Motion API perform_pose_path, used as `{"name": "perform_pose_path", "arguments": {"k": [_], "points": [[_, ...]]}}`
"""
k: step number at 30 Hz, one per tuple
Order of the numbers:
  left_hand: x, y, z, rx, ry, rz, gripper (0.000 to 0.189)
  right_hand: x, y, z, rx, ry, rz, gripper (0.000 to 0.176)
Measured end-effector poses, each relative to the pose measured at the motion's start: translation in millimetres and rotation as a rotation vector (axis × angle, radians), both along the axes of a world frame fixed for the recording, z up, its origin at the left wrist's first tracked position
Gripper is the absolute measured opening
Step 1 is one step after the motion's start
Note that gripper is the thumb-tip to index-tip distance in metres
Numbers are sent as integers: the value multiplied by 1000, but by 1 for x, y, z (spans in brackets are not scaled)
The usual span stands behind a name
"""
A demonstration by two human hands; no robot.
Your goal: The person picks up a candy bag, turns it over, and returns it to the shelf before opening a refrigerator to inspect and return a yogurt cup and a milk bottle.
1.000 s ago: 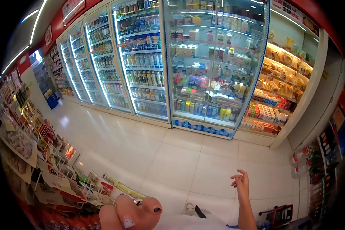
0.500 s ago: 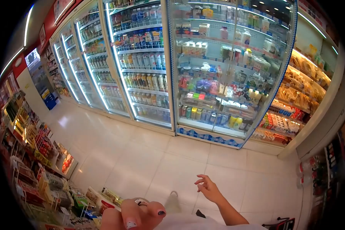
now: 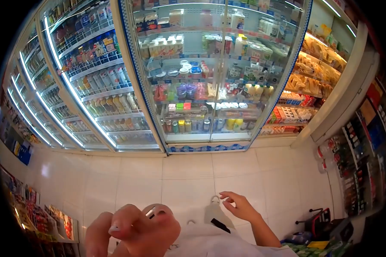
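Observation:
My left hand (image 3: 135, 231) is very close to the camera at the bottom, its fingers curled in and pressed together. Whatever may be inside its grip is hidden. Lower and to the right, my right hand (image 3: 241, 208) hangs over the tiled floor with loosely bent fingers apart, holding nothing. Ahead of both hands stands a glass-door fridge (image 3: 212, 147) stocked with cups, cartons, cans and bagged goods. The white top (image 3: 214, 248) I wear shows at the lower edge, and a foot in a light shoe (image 3: 213, 210) shows below it.
Tall lit drink coolers (image 3: 90, 90) line the left side. Warm-lit shelves (image 3: 309, 81) of packaged food stand right of the fridge. Bottles and a dark rack (image 3: 358, 158) are at the right edge, dark bags (image 3: 330, 231) at lower right, and a snack shelf (image 3: 30, 210) at lower left.
My view has turned right and the glass-door fridge now sits more central. The left hand has risen closer to the camera and turned. The right hand stays low with bent fingers.

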State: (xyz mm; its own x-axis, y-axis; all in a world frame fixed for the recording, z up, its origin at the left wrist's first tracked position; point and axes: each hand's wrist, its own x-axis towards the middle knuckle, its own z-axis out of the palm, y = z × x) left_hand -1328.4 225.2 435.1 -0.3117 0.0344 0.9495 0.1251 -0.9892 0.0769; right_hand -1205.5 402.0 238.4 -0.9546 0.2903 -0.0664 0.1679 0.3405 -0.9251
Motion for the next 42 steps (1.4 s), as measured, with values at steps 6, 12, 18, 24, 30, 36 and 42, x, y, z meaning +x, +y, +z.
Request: {"name": "perform_pose_path", "arguments": {"k": [6, 12, 18, 24, 30, 36, 42], "points": [[-99, 101, -21, -32, -53, -937, 19, -41, 110, 132, -53, 922, 376, 39], [-180, 187, -13, 113, 24, 224, 41, -98, 181, 250, -379, 1288, 720, 49], [-245, 231, -16, 219, -80, -629, 40, -123, 265, 268, -10, 2081, 677, 46], [-273, 332, -93, -442, -217, -137, 36, -121, 311, 230, -250, 2390, 844, 34], [-349, 444, -137, -1036, -210, 1053, 42, -260, 402, 136, -139, 1190, -386, 25], [-405, 497, -162, -1175, 22, 1109, 28, -373, 444, 18, 77, 620, -594, 27], [-416, 501, -169, -1141, 53, 1218, 25, -446, 429, -11, 331, 515, -532, 25]]}}
